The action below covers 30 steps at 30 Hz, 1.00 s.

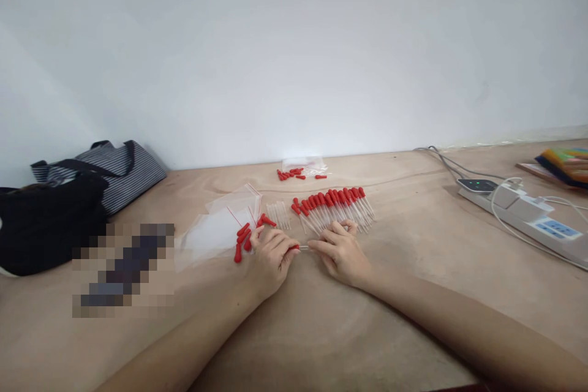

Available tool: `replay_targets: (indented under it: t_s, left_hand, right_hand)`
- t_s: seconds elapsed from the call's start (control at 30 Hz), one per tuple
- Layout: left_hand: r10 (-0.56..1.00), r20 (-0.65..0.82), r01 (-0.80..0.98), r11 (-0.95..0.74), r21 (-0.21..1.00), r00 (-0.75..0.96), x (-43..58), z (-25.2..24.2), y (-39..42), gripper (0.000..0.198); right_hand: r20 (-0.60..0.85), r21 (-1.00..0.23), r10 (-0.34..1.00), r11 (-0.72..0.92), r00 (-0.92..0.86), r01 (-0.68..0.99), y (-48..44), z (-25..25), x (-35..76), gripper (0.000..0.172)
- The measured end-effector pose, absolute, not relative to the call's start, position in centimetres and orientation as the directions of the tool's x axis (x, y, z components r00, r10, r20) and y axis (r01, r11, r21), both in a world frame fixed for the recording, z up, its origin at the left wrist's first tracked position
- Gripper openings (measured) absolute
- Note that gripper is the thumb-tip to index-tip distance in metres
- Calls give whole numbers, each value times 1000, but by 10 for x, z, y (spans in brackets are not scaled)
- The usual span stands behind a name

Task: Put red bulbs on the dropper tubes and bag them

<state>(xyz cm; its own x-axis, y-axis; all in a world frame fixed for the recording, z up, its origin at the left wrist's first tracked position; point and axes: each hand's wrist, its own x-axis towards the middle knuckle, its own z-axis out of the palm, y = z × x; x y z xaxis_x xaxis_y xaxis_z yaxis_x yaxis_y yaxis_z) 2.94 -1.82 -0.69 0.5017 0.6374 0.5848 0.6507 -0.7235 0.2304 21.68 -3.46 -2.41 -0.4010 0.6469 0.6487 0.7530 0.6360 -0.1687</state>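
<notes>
Left hand (272, 254) pinches one rubbery-looking red bulb (294, 248) — right hand (340, 252) grips one slim, clear tube (304, 248) running from it.

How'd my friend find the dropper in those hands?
On the wooden table, look just nearer than the slanted droppers. The dropper lies between the left hand and right hand, red end leftward. Unlike its neighbours, it's held.

left hand (270, 256) and right hand (343, 254) bare, forearms (450, 309) too — dark red edge (463, 388) below, perhaps clothing.
</notes>
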Motion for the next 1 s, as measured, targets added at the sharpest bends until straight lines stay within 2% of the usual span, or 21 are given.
replay_targets:
  t_s: [0.2,0.83,0.93,1.0]
  left_hand:
    - [587,621,641,-748,171,519,32,-4,-21,19]
    - [504,662,632,-773,58,555,31,-5,-16,17]
    - [530,638,647,-760,65,559,30,-2,-13,17]
    - [567,612,673,-736,73,552,28,1,-10,17]
  right_hand:
    - [623,-216,682,622,-384,753,-36,-19,211,17]
    - [344,-414,848,522,-403,746,-27,-11,206,26]
    - [356,-398,834,543,-421,740,-26,-8,209,28]
    - [390,-330,805,576,-448,748,-26,-5,212,26]
